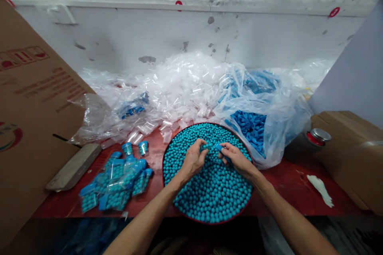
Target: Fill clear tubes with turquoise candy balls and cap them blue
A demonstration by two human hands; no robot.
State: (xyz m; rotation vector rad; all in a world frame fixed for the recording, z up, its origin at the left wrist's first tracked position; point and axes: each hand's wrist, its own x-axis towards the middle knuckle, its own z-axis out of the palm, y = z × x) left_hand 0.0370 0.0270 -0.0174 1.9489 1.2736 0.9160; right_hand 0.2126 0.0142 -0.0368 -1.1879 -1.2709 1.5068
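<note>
Over a round red-rimmed tub [163, 163] filled with small teal balls [212, 201], both hands are held close together. My left hand [191, 160] is closed on a small clear plastic container [206, 147], which seems to have teal balls in it. Between the fingers of my right hand [236, 158] is a blue cap [219, 147], just right of the container's end. A second bit of blue shows under the right fingers, partly hidden. To the left lies a heap of filled, blue-capped containers [116, 183] on the red table [284, 203].
Behind the tub rises a large pile of empty clear containers [182, 87]. An open plastic bag of blue caps [251, 127] stands at its right. Cardboard boxes [36, 87] flank both sides. A jar with a metal lid [320, 134] and a white glove [320, 189] are at right.
</note>
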